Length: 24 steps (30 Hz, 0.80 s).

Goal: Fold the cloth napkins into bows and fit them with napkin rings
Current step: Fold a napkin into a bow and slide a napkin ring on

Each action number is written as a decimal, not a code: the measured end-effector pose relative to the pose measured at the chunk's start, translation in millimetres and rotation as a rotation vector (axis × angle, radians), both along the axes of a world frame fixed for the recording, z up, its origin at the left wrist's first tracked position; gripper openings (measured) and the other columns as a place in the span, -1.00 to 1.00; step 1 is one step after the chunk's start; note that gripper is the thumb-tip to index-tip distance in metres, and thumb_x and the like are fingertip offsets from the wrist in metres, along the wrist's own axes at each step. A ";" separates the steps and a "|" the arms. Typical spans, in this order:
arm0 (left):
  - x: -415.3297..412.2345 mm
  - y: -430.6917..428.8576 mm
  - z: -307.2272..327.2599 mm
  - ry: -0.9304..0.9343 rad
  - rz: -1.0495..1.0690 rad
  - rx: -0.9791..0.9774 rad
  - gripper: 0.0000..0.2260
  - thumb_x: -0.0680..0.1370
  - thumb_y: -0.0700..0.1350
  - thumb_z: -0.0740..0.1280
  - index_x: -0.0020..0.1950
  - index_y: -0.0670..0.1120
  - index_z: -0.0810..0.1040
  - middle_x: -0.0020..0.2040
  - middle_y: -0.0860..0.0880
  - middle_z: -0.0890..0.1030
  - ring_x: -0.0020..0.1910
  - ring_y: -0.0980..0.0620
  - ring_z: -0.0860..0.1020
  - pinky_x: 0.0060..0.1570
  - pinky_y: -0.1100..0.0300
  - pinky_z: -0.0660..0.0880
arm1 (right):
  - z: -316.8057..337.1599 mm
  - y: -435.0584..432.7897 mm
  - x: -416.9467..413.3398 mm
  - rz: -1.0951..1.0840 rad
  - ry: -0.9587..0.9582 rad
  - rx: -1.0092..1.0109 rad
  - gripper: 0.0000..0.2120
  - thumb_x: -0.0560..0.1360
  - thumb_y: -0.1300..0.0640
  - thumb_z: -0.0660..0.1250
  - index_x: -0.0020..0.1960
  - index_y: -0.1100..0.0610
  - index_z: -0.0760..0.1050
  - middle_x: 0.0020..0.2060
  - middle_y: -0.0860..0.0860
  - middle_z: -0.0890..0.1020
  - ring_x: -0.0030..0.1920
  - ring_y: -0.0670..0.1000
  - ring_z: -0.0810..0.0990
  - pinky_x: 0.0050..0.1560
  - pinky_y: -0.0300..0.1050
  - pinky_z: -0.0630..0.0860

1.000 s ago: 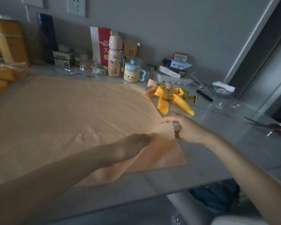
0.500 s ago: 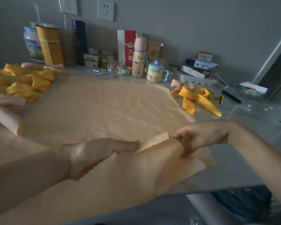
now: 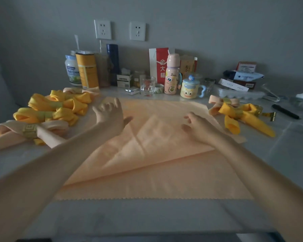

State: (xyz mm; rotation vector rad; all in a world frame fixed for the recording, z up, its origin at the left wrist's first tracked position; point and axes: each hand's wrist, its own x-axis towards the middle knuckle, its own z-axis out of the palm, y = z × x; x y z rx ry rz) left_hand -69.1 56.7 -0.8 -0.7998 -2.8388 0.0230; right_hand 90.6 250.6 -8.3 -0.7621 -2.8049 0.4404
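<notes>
- Peach napkin (image 3: pixel 156 172): spread flat on the table (image 3: pixel 147 217), on my side of the yellow cartoon mug (image 3: pixel 189 91). One layer is folded over on the diagonal and its crease runs from low left up to the right. The zigzag-cut hem lies along the edge farthest from the mug.
- Left hand (image 3: pixel 110 113): over the napkin's far left part, left of the mug and nearer me. Fingers are loosely bent and spread and grip nothing. I cannot tell whether the heel of the hand touches the cloth.
- Right hand (image 3: pixel 198 127): over the folded layer, directly on my side of the mug. Fingers are relaxed and apart and hold nothing. Contact with the cloth is unclear.
- Finished yellow bows (image 3: pixel 59 107): a pile well left of the mug, each cinched with a ring.
- Peach bow (image 3: pixel 51 127) with a gold patterned ring (image 3: pixel 29 131): far left of the mug, nearest me in that pile.
- Yellow bow (image 3: pixel 241 117): just right of the mug, with a second peach bow (image 3: pixel 217 102) touching it on the mug side.
- Loose gold ring (image 3: pixel 270 116): right of the mug, touching the yellow bow's outer end.
- Black pen (image 3: pixel 285 111): farther right again.
- Pink bottle (image 3: pixel 171 74) and glass (image 3: pixel 147 86): just left of the mug.
</notes>
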 end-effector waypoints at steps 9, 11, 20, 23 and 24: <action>93.4 -37.3 -23.8 -0.314 -0.566 -0.029 -0.51 0.58 -0.06 0.17 0.50 0.01 0.14 0.50 0.01 0.16 0.46 0.04 0.16 0.39 0.16 0.12 | -19.5 -1.5 41.1 0.307 -0.139 0.126 -0.53 0.44 0.23 0.31 0.34 0.08 0.37 0.27 -0.02 0.41 0.34 -0.01 0.30 0.28 -0.26 0.15; 87.5 -35.8 -23.7 -0.273 -0.544 -0.047 -0.55 0.55 -0.19 0.15 0.45 -0.04 0.25 0.42 -0.02 0.29 0.39 -0.01 0.28 0.35 0.11 0.25 | -22.8 -8.9 36.4 0.335 -0.046 0.315 -0.68 0.46 0.26 0.26 0.20 0.12 0.49 0.18 0.02 0.51 0.26 0.05 0.41 0.21 -0.22 0.20; 108.9 -51.7 -26.9 -0.432 -0.613 -0.159 -0.47 0.62 -0.24 0.04 0.53 0.15 0.02 0.55 0.12 -0.03 0.52 0.12 -0.02 0.46 0.18 -0.07 | 37.1 -51.0 85.8 0.299 -0.688 0.175 -0.91 0.47 0.18 0.26 -0.07 0.03 0.49 -0.07 -0.02 0.57 -0.09 0.01 0.53 -0.06 -0.07 0.50; 127.0 -64.8 -17.9 -0.602 -0.666 -0.182 -0.42 0.58 0.22 0.04 0.52 0.18 -0.14 0.53 0.18 -0.16 0.50 0.21 -0.18 0.46 0.17 -0.21 | 39.3 -63.0 91.9 0.395 -0.581 -0.091 -0.73 0.48 -0.10 0.32 0.12 -0.02 0.55 -0.01 -0.17 0.61 -0.04 -0.21 0.55 0.03 -0.32 0.48; 128.5 -66.4 -17.1 -0.626 -0.635 -0.157 -0.38 0.53 0.30 -0.01 0.52 0.18 -0.15 0.52 0.21 -0.15 0.49 0.23 -0.19 0.46 0.18 -0.22 | 32.0 -65.6 90.4 0.380 -0.438 -0.127 -0.69 0.50 -0.14 0.28 0.15 0.00 0.55 0.02 -0.17 0.61 -0.03 -0.24 0.54 0.01 -0.39 0.43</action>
